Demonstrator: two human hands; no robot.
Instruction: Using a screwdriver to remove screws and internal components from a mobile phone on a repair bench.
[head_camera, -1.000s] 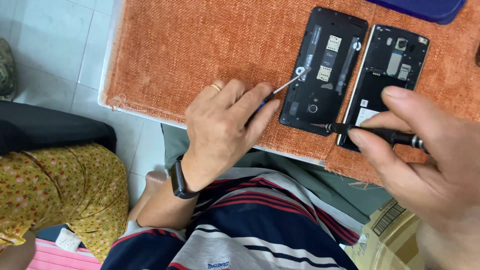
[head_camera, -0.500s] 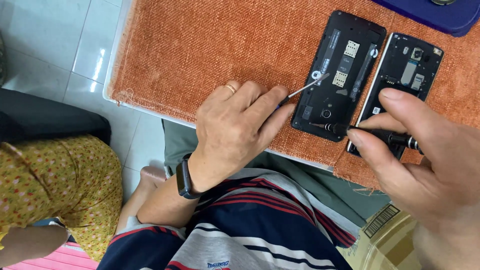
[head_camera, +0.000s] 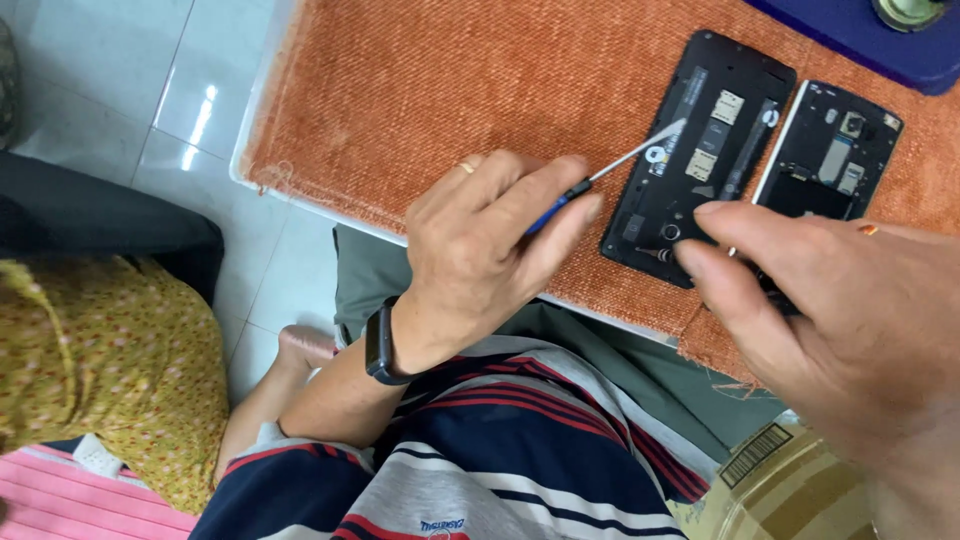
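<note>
A black phone frame (head_camera: 700, 150) with its inner parts showing lies on an orange woven mat (head_camera: 420, 100). Beside it on the right lies a second opened black phone body (head_camera: 835, 150). My left hand (head_camera: 490, 250), with a ring and a black wrist band, holds a thin metal tool with a blue handle (head_camera: 610, 170). The tool's tip rests on the frame's upper middle. My right hand (head_camera: 830, 320) is close to the camera, with its fingertips pinched at the frame's near end. It grips a dark screwdriver (head_camera: 655, 254) that it mostly hides.
The mat covers a white table whose edge (head_camera: 300, 200) runs along the near side. A dark blue tray (head_camera: 860, 40) holding a round metal object sits at the top right. A person in yellow patterned clothing (head_camera: 100, 370) sits at the left. A yellowish package (head_camera: 790, 490) lies at the bottom right.
My right hand has moved left, so its fingers now cover the near end of the phone frame and most of the screwdriver. My left hand still holds the tool's tip on the frame.
</note>
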